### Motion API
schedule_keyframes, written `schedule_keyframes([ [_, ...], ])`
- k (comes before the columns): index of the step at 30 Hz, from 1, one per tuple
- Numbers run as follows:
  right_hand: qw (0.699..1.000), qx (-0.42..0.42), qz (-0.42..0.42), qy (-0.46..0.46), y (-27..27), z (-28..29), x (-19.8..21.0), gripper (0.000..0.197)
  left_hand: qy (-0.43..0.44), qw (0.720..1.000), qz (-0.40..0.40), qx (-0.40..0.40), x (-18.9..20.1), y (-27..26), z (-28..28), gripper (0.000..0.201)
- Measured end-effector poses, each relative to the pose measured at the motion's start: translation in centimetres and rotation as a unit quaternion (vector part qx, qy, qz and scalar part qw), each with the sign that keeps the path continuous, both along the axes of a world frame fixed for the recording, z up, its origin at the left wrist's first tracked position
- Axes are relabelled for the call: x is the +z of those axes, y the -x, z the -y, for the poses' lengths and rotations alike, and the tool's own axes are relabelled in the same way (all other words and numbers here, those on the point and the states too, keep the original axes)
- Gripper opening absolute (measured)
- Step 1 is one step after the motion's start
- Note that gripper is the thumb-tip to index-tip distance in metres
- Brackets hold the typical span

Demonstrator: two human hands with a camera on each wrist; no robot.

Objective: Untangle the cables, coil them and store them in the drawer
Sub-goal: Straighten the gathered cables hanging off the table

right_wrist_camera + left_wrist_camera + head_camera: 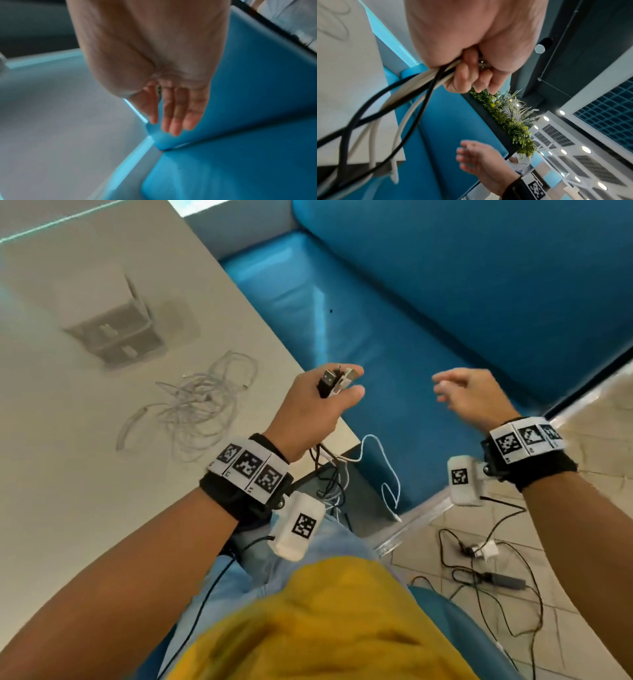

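Note:
My left hand [320,405] is raised past the table's right edge and grips a bunch of black and white cables [419,86], curled fingers [462,75] wrapped round them. Their USB plug ends [334,381] stick up out of the fist. The loose lengths [342,474] hang below the wrist towards my lap, one white end dangling over the blue seat. My right hand [469,395] hovers empty to the right, fingers [175,112] straight and relaxed. A tangle of white cables [198,405] lies on the table. The small white drawer unit [116,337] stands behind it.
The beige table [68,457] fills the left. A blue bench seat [428,320] lies ahead and to the right. On the tiled floor at lower right lie black cables with a white adapter [486,549]. A planter with green foliage [508,115] tops the bench back.

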State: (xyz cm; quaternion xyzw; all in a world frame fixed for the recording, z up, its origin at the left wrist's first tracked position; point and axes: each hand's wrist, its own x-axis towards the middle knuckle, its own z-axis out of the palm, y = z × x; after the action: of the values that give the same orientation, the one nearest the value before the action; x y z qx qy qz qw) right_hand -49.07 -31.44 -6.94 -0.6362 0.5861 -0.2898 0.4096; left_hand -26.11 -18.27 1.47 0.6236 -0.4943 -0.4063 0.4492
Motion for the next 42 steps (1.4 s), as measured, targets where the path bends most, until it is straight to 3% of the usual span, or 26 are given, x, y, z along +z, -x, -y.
schedule_keyframes([
  [1,0.997,0.040,0.056,-0.023,-1.1,-1.2,1.4,0.011,-0.007,1.000,-0.029,0.008,-0.1,0.4,0.2,0.014],
  [3,0.972,0.204,0.089,-0.077,-3.7,-4.1,4.5,0.025,-0.011,0.995,-0.089,0.035,0.0,1.3,0.5,0.008],
  [5,0.914,0.386,0.060,-0.115,-5.9,-6.1,5.5,0.043,-0.003,0.988,-0.139,0.067,0.1,2.1,1.0,0.014],
  [7,0.874,0.471,0.001,-0.120,-7.4,-7.3,4.7,0.046,0.001,0.980,-0.177,0.088,0.2,2.5,1.4,0.014],
  [11,0.879,0.456,-0.008,-0.138,-8.4,-7.3,1.8,0.025,0.018,0.965,-0.231,0.126,0.5,2.4,2.0,0.013],
  [15,0.882,0.426,-0.075,-0.188,-6.6,-6.7,-3.2,0.037,0.049,0.945,-0.294,0.135,2.0,2.0,2.6,0.014],
  [21,0.884,0.294,-0.262,-0.252,-1.0,-6.8,-12.7,0.045,0.058,0.954,-0.263,0.135,2.7,0.6,3.1,0.013],
  [25,0.853,0.310,-0.347,-0.236,-0.5,-7.5,-13.0,0.032,0.025,0.972,-0.213,0.095,0.8,1.3,2.3,0.005],
  [28,0.803,0.357,-0.416,-0.233,-0.1,-6.1,-10.0,0.077,0.013,0.985,-0.166,0.052,0.2,1.6,2.2,0.034],
  [30,0.818,0.349,-0.396,-0.229,-0.4,-4.1,-7.0,0.081,0.000,0.989,-0.145,0.029,-0.1,1.8,2.1,0.055],
  [32,0.886,0.322,-0.284,-0.173,-1.2,-2.4,-2.9,0.059,-0.018,0.991,-0.135,0.015,-0.6,2.2,2.1,0.071],
  [34,0.958,0.254,-0.094,-0.098,-2.9,-2.6,1.5,0.027,-0.022,0.992,-0.123,0.016,-1.5,2.2,2.1,0.080],
  [35,0.972,0.220,0.011,-0.078,-4.0,-3.1,3.8,0.021,-0.022,0.993,-0.113,0.020,-1.9,2.2,2.1,0.081],
  [37,0.970,0.209,0.117,-0.037,-6.6,-4.6,7.7,0.027,-0.016,0.996,-0.088,0.026,-2.4,2.2,2.1,0.077],
  [38,0.967,0.228,0.114,-0.011,-7.9,-5.3,8.9,0.028,-0.006,0.996,-0.081,0.024,-2.4,2.1,2.0,0.071],
  [42,0.950,0.277,-0.043,0.137,-11.7,-6.6,9.6,0.035,0.055,0.995,-0.078,-0.007,-1.4,1.3,1.4,0.047],
])
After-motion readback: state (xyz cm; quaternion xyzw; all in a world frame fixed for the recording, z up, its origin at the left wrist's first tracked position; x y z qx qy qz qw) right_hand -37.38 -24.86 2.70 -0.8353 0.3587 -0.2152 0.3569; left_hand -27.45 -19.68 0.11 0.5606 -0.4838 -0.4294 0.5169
